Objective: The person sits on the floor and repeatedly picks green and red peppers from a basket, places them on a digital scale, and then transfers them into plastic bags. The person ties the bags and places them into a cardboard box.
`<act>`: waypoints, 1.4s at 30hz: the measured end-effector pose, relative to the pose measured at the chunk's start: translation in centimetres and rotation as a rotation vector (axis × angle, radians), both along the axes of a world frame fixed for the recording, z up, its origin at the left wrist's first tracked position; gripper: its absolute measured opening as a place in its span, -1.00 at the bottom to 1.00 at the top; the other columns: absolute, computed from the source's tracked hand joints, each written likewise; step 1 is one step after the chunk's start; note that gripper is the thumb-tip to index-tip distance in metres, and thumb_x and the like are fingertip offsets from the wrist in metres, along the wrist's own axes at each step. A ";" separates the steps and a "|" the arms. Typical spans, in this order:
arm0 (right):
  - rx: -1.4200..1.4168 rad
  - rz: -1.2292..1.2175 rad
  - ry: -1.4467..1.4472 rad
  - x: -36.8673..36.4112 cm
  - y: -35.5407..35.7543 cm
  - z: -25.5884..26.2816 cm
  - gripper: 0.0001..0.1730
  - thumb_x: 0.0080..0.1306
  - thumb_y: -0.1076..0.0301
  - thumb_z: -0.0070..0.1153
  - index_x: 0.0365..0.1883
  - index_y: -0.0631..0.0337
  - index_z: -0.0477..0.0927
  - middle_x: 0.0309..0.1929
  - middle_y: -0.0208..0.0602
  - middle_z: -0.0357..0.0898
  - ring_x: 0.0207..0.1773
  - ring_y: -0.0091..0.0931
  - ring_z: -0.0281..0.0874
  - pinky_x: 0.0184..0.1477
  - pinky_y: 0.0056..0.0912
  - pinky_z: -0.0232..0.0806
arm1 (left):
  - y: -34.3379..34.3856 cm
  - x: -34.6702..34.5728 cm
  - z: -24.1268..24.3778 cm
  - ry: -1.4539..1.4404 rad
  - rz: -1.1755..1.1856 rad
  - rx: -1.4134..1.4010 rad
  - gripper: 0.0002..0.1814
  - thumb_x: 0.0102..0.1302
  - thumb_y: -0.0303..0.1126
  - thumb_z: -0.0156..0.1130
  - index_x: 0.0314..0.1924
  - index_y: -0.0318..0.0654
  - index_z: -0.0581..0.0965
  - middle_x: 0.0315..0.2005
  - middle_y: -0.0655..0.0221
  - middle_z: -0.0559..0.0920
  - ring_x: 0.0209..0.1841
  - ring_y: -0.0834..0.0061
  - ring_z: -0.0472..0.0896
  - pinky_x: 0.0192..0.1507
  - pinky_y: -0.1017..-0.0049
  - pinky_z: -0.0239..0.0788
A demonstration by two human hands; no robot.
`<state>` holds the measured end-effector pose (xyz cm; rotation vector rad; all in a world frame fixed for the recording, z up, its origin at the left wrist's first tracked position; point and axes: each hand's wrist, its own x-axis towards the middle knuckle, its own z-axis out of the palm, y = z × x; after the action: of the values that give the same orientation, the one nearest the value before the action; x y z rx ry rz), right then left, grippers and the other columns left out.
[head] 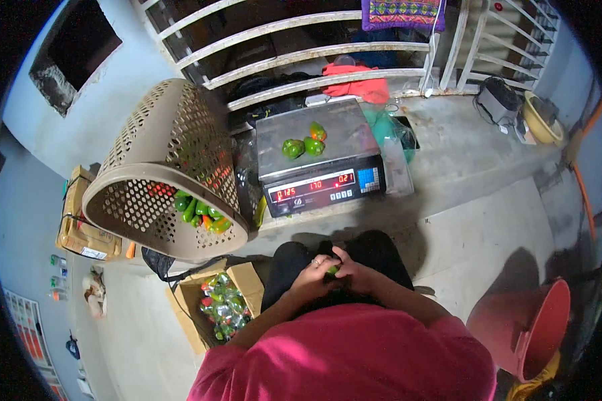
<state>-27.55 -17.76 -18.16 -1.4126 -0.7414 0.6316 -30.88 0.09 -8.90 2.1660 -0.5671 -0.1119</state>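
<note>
Above my lap, my left hand (311, 279) and my right hand (357, 274) meet around a small green pepper (332, 270). The fingers cover most of it. In front of my knees stands a digital scale (276, 165) with a lit red display. Three peppers, mostly green, rest on its metal plate: one at the left (293, 149), one in the middle (313, 146) and one partly orange (318, 131). Left of the scale, a tipped beige perforated plastic basket (130, 175) holds green and orange peppers (200, 213), its mouth towards me.
An open cardboard box (190, 313) with plastic-wrapped peppers (226, 306) stands by my left side. A red bucket (501, 316) lies tilted at my right. Clear and green plastic bags (389, 133) lie beside the scale. Behind are white metal bars (311, 52). A cat (94, 293) is at far left.
</note>
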 end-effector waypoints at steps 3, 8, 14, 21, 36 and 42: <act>-0.025 -0.028 0.376 -0.1 0.3 5.1 -0.51 0.18 0.29 0.03 0.08 0.19 0.27 0.05 -0.22 0.33 -0.02 -0.43 0.37 0.06 -0.32 0.19 | 0.7 0.0 0.1 0.008 0.081 -0.042 -0.50 -0.14 -0.25 0.42 -0.20 -0.27 0.44 -0.30 0.16 0.47 -0.22 0.13 0.48 -0.18 0.30 0.35; -0.135 -0.422 0.317 4.3 -2.0 8.6 -0.52 0.22 0.27 0.00 0.10 0.23 0.31 -0.16 -0.33 0.45 -0.19 -0.55 0.39 -0.12 -0.50 0.26 | 6.7 0.0 0.2 0.139 0.776 -0.241 -0.63 0.11 -0.26 0.25 -0.13 -0.29 0.44 -0.35 0.20 0.56 -0.27 0.40 0.50 -0.21 0.42 0.32; -0.097 -0.940 0.273 10.2 -6.3 6.3 -0.71 0.20 0.34 0.00 -0.11 0.23 0.45 -0.27 -0.34 0.49 -0.24 -0.57 0.40 -0.16 -0.51 0.28 | 16.5 0.7 -0.4 0.195 1.142 -0.683 -0.60 0.24 -0.42 0.04 0.09 -0.21 0.28 -0.17 0.23 0.46 -0.26 0.45 0.50 -0.32 0.54 0.36; -0.756 -0.631 -0.596 7.2 -3.9 4.4 -0.71 0.12 0.32 0.05 -0.19 0.23 0.52 -0.30 -0.11 0.47 -0.27 -0.30 0.46 -0.23 -0.26 0.31 | 22.8 5.1 -1.6 -0.176 1.377 -0.503 -0.41 0.12 -0.44 0.15 0.15 -0.40 0.21 0.03 -0.02 0.34 0.07 0.20 0.33 0.12 0.33 0.10; -0.421 -0.747 -0.836 14.2 1.7 13.6 -0.52 0.02 0.43 0.14 -0.03 0.25 0.39 -0.19 -0.09 0.42 -0.13 -0.22 0.40 -0.10 -0.30 0.27 | 21.1 -0.8 -5.8 -0.237 1.477 0.012 -0.21 -0.07 -0.43 0.19 0.21 -0.40 0.11 0.13 -0.14 0.18 0.21 -0.02 0.12 0.25 0.24 -0.11; -0.859 -0.854 -0.879 21.0 8.1 16.7 -0.36 -0.06 0.10 0.26 0.00 0.05 0.37 -0.09 -0.16 0.41 0.01 -0.21 0.32 -0.02 -0.05 0.16 | 19.5 -3.8 -5.4 -0.300 1.476 0.003 -0.26 -0.05 -0.46 0.21 0.18 -0.36 0.17 0.11 0.00 0.25 0.19 0.06 0.16 0.24 0.25 -0.10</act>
<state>-6.56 -9.67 -1.46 -2.6367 -0.4176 -0.4745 -34.69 19.58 -14.31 2.0918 0.9424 0.9928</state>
